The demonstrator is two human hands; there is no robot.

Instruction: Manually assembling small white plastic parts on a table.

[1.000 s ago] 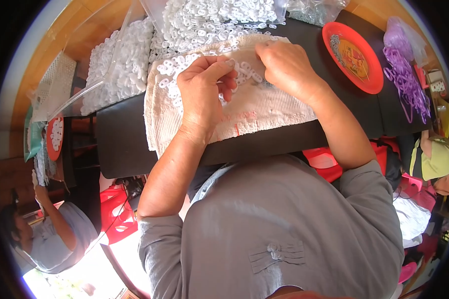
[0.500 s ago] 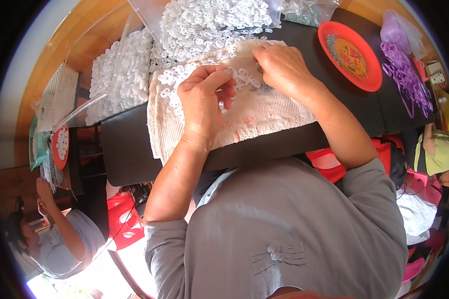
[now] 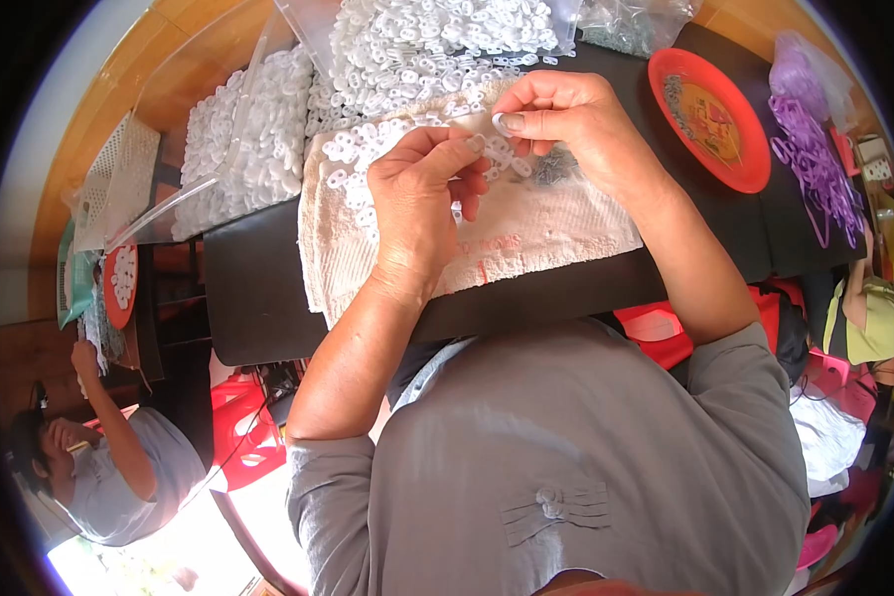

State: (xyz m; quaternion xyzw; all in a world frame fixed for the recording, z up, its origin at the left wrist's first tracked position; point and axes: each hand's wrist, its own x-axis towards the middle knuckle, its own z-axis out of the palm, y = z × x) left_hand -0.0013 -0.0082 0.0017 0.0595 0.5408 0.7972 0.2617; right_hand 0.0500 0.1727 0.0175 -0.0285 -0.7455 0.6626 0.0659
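Head view: white link (image 3: 498,123) is pinched in right hand (image 3: 588,124), one o'clock; judged light, stiff, best gripped by rim. Left hand (image 3: 415,194) is pressed together, contents unclear.

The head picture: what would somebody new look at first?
Probably the big heap of white pieces at the top, reaching the cream cloth. Then the bright red plate at upper right, with a purple tangle beside it. Near the middle, the right hand pinches a small white ring.
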